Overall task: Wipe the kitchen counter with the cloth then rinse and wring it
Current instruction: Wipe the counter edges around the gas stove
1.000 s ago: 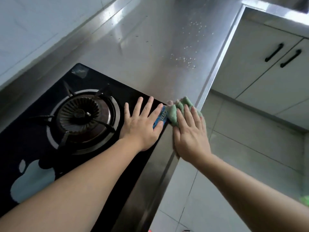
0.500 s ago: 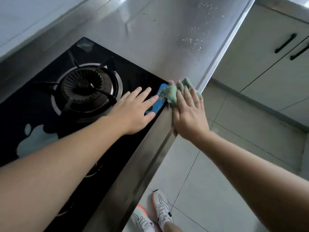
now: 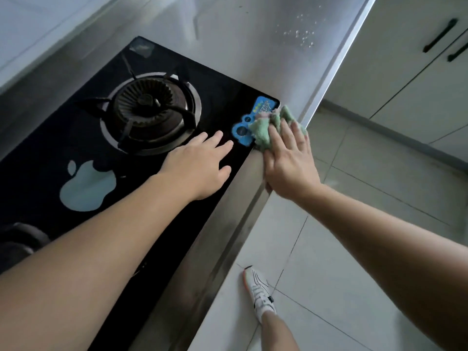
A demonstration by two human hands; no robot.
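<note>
A crumpled green cloth (image 3: pixel 268 127) lies on the steel counter (image 3: pixel 235 41) at the front right corner of the black glass hob (image 3: pixel 50 148). My right hand (image 3: pixel 288 158) presses flat on the cloth, fingers spread over it, near the counter's front edge. My left hand (image 3: pixel 200 163) rests flat on the hob glass, fingers apart, just left of the cloth and holding nothing. The cloth partly covers a blue sticker (image 3: pixel 249 122) on the hob corner.
A gas burner (image 3: pixel 149 110) with a black pan support sits behind my left hand. White crumbs (image 3: pixel 301 36) are scattered on the counter farther along. White cabinets with black handles (image 3: pixel 440 35) stand at right. A shoe (image 3: pixel 258 290) is on the tiled floor below.
My left hand slid back along the hob, off the blue sticker. My right hand stayed pressed on the cloth at the hob corner, and the view swung so the corner sits farther right.
</note>
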